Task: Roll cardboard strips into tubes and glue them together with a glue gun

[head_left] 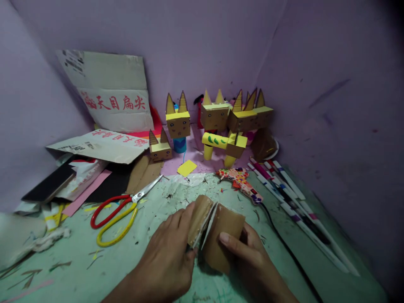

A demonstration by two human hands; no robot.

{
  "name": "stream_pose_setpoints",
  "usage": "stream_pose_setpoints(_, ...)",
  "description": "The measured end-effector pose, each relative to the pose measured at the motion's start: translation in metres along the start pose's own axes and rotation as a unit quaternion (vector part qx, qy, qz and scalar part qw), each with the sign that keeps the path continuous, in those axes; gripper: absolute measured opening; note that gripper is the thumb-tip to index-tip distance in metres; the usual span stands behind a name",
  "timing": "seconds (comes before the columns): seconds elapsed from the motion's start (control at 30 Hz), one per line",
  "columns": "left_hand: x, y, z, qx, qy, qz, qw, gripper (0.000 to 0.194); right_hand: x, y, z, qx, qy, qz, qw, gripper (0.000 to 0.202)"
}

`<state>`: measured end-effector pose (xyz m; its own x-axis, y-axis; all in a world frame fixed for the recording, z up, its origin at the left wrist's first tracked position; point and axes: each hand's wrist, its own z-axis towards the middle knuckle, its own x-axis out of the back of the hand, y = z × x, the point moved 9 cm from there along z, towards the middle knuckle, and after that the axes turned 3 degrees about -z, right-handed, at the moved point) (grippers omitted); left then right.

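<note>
My left hand (172, 248) grips a short brown cardboard tube piece (199, 216) at its left side, fingers wrapped behind it. My right hand (249, 252) holds a wider curved brown cardboard piece (225, 235), with the thumb pressed on its front. The two pieces are tilted side by side, with pale edges and a narrow gap between them; whether they touch at the bottom is hard to tell. Scissors (135, 198) with one red and one yellow handle lie open to the left. A patterned glue gun (241, 183) lies beyond my right hand.
Cardboard box figures with pointed ears (178, 124) and a yellow tube animal (216, 141) stand at the back. Markers (290, 202) and a black cord (284, 240) lie right. Folded cardboard (104, 145) is stacked left. A yellow paper piece (187, 168) lies mid-table.
</note>
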<state>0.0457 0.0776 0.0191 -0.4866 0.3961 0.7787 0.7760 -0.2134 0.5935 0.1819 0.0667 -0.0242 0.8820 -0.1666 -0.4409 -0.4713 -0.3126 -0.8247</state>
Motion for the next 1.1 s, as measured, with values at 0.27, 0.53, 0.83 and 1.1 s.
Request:
stream_pose_setpoints(0.27,0.033,0.006,-0.016,-0.189,0.250,0.173,0.934,0.066,0.040,-0.026,0.009,0.033,0.054,-0.272,0.960,0.069)
stream_pose_setpoints(0.53,0.008,-0.005,-0.039,-0.132,0.186,0.233,0.945,0.069,-0.015,-0.038,-0.037,0.267,-0.023,-0.543,0.796,0.071)
stream_pose_setpoints(0.83,0.045,-0.004,-0.028,-0.135,0.178,0.139,0.965,0.033,-0.051,0.000,-0.027,0.297,0.019,-0.623,0.724,0.087)
stream_pose_setpoints(1.1,0.038,-0.019,0.014,-0.157,0.060,0.023,0.985,0.052,-0.052,-0.032,-0.052,0.482,-0.008,-0.595,0.644,0.030)
